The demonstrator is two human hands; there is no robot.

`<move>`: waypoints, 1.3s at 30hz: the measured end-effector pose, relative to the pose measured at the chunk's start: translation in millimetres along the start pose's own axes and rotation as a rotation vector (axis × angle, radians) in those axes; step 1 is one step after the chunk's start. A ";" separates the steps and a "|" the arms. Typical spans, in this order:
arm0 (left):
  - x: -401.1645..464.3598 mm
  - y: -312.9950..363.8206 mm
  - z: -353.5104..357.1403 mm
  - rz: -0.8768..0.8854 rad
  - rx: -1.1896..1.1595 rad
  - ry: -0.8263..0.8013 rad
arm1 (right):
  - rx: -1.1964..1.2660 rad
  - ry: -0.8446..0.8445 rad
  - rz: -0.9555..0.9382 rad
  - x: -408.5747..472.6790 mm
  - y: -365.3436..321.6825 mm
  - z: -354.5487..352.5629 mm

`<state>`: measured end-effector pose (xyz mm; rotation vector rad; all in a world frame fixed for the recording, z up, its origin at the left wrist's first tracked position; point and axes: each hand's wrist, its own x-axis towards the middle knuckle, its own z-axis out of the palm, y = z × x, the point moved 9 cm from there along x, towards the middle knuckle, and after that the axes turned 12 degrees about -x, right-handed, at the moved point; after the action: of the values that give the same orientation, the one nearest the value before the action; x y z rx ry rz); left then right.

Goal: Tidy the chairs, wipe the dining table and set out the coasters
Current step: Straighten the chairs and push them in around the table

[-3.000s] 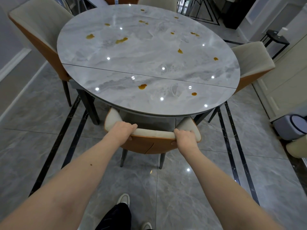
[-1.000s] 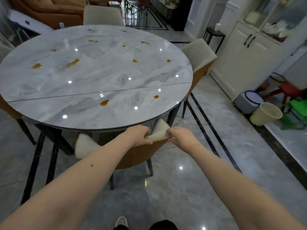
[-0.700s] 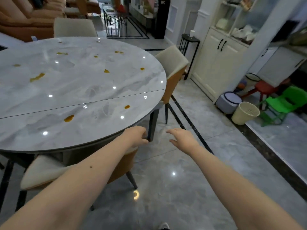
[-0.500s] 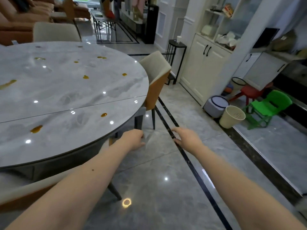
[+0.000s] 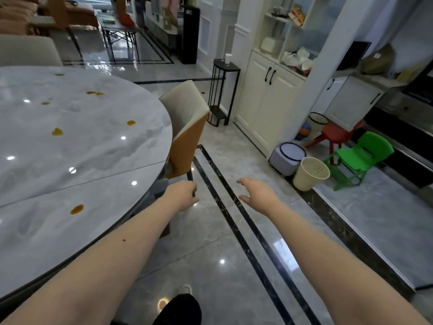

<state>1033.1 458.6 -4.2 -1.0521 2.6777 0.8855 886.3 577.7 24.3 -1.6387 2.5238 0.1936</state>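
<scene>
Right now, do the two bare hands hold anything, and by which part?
Nothing is held: the left hand and the right hand hang over the floor, fingers loosely curled.

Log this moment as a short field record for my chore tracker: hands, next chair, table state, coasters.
left hand: holds nothing, fingers loosely curled, beside the table edge
right hand: open, empty, fingers spread above the floor
next chair: cream and orange, at the table's right side, untouched
dining table: grey marble top, orange spills unwiped
coasters: none visible

table (image 5: 70,148) cut off left; l fingers hidden.
</scene>
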 end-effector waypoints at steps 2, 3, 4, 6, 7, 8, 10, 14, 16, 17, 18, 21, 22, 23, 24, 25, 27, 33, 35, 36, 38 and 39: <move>39.3 0.6 -13.5 -0.003 -0.029 0.012 | 0.005 0.011 -0.015 39.7 7.9 -10.6; 57.0 1.0 -20.6 -0.005 -0.035 0.015 | 0.000 0.008 -0.021 57.9 11.0 -15.9; 74.4 2.3 -29.1 -0.007 -0.038 0.021 | -0.002 0.003 -0.027 75.6 14.4 -21.3; 116.3 7.0 -49.8 -0.003 -0.052 0.055 | -0.005 0.007 -0.032 116.4 28.0 -30.5; 131.7 9.8 -58.3 0.002 -0.068 0.070 | 0.001 0.017 -0.030 131.3 34.0 -34.7; 146.0 13.1 -67.2 0.009 -0.089 0.085 | 0.016 0.025 -0.024 145.5 40.0 -38.9; 181.8 21.2 -81.1 0.017 -0.114 0.111 | 0.043 0.025 -0.017 178.5 58.7 -43.1; 244.3 35.4 -102.5 0.024 -0.095 0.182 | 0.064 0.025 -0.040 238.6 92.8 -48.6; 270.4 40.2 -114.7 0.001 -0.076 0.241 | 0.079 0.029 -0.062 269.0 108.2 -49.8; 289.7 42.2 -120.1 -0.015 -0.058 0.280 | 0.080 0.024 -0.085 289.1 117.2 -49.1; 304.2 42.5 -124.3 -0.037 -0.054 0.318 | 0.079 0.020 -0.106 305.4 123.8 -48.5; 347.8 43.2 -141.0 -0.132 -0.131 0.461 | 0.067 0.028 -0.185 359.7 145.4 -54.5; 358.9 45.4 -147.8 -0.154 -0.162 0.512 | 0.059 0.027 -0.210 377.3 152.9 -58.6; 372.5 48.9 -152.7 -0.177 -0.196 0.555 | 0.041 0.016 -0.245 397.0 161.8 -62.2; 381.4 51.9 -157.5 -0.185 -0.233 0.597 | 0.023 0.004 -0.277 412.9 167.2 -66.0; 389.6 53.7 -160.9 -0.196 -0.261 0.630 | -0.003 -0.008 -0.311 427.2 171.5 -69.7; 408.0 53.9 -169.0 -0.260 -0.273 0.695 | -0.061 -0.008 -0.386 461.1 177.5 -80.7; 458.5 38.5 -190.4 -0.422 -0.261 0.741 | -0.089 -0.010 -0.553 547.2 157.6 -94.7; 476.4 26.3 -197.0 -0.437 -0.292 0.735 | -0.071 -0.009 -0.610 572.8 142.0 -95.3; 485.7 19.5 -198.7 -0.449 -0.313 0.725 | -0.068 -0.003 -0.635 585.0 134.8 -96.4; 508.5 2.1 -196.2 -0.488 -0.386 0.666 | -0.088 0.015 -0.692 609.9 119.2 -99.2; 521.1 -7.4 -192.4 -0.511 -0.437 0.615 | -0.094 0.028 -0.716 621.1 112.0 -100.8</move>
<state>665.1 42.7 -17.6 -2.3002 2.4301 1.2029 529.6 47.4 19.2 -2.4548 1.8001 0.2107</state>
